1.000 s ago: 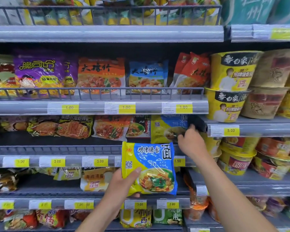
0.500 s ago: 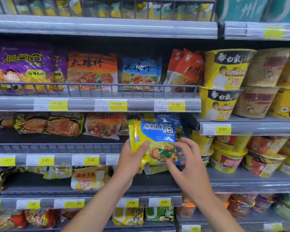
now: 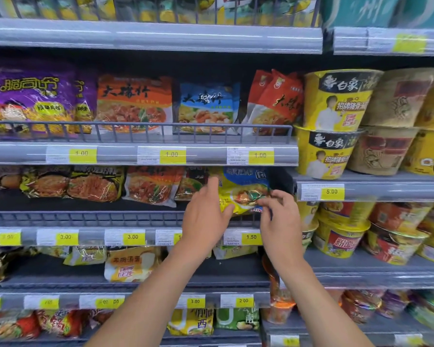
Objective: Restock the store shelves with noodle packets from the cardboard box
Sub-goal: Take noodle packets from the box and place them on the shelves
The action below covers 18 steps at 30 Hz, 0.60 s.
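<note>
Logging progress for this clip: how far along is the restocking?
Done: the 1.00 shelf looks filled. In hand: both hands, left and right, are pushing a yellow-blue packet into the slot above the 1.50 tag. Left: the shelf below has bare gaps; the box is out of view, so remaining stock is unknown.

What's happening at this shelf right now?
A person is restocking instant noodles. Both bare hands are on a yellow and blue noodle packet, pushing it into the right end of the shelf above the 1.50 price tag. The left hand presses its left edge, and the right hand pinches its lower right corner. The packet is already behind the wire rail, next to other packets in that row. The cardboard box is not in view.
</note>
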{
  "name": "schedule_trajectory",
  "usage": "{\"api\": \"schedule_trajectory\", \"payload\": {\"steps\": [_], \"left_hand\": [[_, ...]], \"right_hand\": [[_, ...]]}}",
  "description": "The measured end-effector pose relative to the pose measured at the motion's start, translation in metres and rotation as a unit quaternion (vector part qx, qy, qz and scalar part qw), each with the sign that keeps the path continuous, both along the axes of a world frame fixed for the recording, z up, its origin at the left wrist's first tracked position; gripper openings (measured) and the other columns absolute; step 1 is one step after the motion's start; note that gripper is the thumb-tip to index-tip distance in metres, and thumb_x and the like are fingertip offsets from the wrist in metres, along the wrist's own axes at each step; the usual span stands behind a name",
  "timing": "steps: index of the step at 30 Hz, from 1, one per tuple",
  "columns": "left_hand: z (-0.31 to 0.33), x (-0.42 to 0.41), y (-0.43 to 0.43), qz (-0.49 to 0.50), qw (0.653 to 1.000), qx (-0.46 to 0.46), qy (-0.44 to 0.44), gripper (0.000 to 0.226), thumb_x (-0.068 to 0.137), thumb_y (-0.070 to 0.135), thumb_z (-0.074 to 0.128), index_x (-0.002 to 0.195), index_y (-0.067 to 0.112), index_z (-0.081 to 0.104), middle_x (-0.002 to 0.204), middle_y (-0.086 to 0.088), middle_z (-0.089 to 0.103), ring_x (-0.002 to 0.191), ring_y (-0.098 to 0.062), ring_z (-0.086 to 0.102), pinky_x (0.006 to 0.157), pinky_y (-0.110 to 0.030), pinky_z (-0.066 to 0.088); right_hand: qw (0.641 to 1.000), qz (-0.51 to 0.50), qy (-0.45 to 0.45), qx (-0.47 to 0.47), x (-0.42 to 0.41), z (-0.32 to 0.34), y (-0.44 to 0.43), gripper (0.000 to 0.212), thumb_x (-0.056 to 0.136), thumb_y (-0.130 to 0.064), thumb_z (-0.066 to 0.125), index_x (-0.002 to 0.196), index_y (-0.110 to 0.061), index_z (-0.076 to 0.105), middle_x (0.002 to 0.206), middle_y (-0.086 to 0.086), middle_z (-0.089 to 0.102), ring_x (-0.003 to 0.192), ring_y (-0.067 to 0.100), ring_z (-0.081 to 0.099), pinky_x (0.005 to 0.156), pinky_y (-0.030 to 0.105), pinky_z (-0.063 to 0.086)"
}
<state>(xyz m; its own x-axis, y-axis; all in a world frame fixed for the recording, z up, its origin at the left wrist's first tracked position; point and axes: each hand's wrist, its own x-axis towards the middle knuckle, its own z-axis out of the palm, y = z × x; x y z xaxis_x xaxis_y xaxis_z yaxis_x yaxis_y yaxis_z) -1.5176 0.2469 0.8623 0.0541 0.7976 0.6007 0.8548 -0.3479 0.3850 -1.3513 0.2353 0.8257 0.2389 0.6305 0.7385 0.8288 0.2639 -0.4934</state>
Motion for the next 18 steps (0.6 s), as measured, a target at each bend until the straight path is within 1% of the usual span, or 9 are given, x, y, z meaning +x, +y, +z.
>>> {"api": "schedule_trajectory", "payload": {"steps": [1,3,5,8,10,13,15,18], "left_hand": [[-0.002,0.000,0.003,0.003,1.000,0.001,0.009,0.054,0.091,0.044,0.067,0.134,0.026,0.040,0.114,-0.004,0.061,0.102,-0.027,0.061,0.073,-0.035,0.049],[-0.006,0.000,0.008,-0.005,1.000,-0.006,0.018,0.035,0.092,0.044,0.066,0.120,0.028,0.052,0.114,-0.004,0.057,0.099,-0.027,0.061,0.071,-0.034,0.047],[-0.005,0.003,0.013,-0.031,0.999,-0.014,0.000,0.028,0.092,0.043,0.067,0.114,0.027,0.058,0.120,-0.006,0.054,0.097,-0.029,0.061,0.072,-0.034,0.047],[0.000,0.008,0.021,-0.057,0.998,-0.033,0.003,0.026,0.092,0.040,0.068,0.111,0.024,0.062,0.128,-0.008,0.050,0.099,-0.030,0.063,0.078,-0.036,0.052],[0.004,0.012,0.024,-0.053,0.998,-0.042,0.019,0.024,0.093,0.043,0.065,0.108,0.025,0.065,0.130,-0.007,0.050,0.101,-0.030,0.065,0.082,-0.039,0.055],[0.001,0.014,0.020,-0.004,0.997,-0.037,0.071,0.026,0.096,0.049,0.054,0.108,0.032,0.069,0.131,-0.007,0.050,0.096,-0.031,0.065,0.079,-0.040,0.056],[-0.004,0.014,0.017,0.031,0.993,-0.044,0.109,0.032,0.097,0.053,0.046,0.114,0.037,0.068,0.124,-0.006,0.056,0.097,-0.031,0.064,0.081,-0.039,0.052],[-0.006,0.015,0.017,0.037,0.985,-0.118,0.119,0.039,0.097,0.061,0.036,0.117,0.040,0.062,0.111,-0.002,0.067,0.104,-0.028,0.064,0.086,-0.046,0.043]], "right_hand": [[0.999,-0.020,-0.029,-0.004,-0.002,-0.001,-0.001,0.022,0.091,-0.010,0.064,0.109,-0.015,0.074,0.129,0.005,0.057,0.124,0.022,0.051,0.101,0.040,0.048],[0.995,-0.037,-0.091,-0.001,-0.005,-0.003,-0.006,0.029,0.089,-0.018,0.065,0.117,-0.017,0.072,0.129,0.003,0.058,0.126,0.023,0.049,0.101,0.042,0.046],[0.991,-0.012,-0.132,-0.003,-0.007,-0.004,-0.009,0.037,0.089,-0.026,0.063,0.126,-0.021,0.066,0.128,-0.002,0.057,0.127,0.021,0.048,0.100,0.042,0.044],[0.985,0.013,-0.169,-0.031,-0.007,-0.007,-0.008,0.046,0.093,-0.037,0.056,0.137,-0.024,0.056,0.131,-0.005,0.055,0.129,0.019,0.047,0.104,0.041,0.042],[0.981,0.003,-0.187,-0.059,-0.006,-0.005,-0.005,0.048,0.095,-0.046,0.050,0.137,-0.026,0.056,0.132,-0.007,0.056,0.129,0.017,0.046,0.105,0.039,0.040],[0.972,-0.009,-0.213,-0.094,-0.002,-0.003,-0.004,0.048,0.095,-0.054,0.040,0.132,-0.031,0.060,0.127,-0.012,0.061,0.123,0.014,0.051,0.103,0.039,0.039],[0.969,-0.014,-0.221,-0.111,0.000,-0.003,-0.004,0.044,0.095,-0.056,0.038,0.126,-0.036,0.062,0.121,-0.016,0.063,0.119,0.013,0.054,0.106,0.043,0.035],[0.964,-0.017,-0.229,-0.135,0.003,-0.003,-0.004,0.043,0.096,-0.057,0.036,0.126,-0.039,0.061,0.118,-0.019,0.064,0.118,0.011,0.055,0.111,0.050,0.029]]}}
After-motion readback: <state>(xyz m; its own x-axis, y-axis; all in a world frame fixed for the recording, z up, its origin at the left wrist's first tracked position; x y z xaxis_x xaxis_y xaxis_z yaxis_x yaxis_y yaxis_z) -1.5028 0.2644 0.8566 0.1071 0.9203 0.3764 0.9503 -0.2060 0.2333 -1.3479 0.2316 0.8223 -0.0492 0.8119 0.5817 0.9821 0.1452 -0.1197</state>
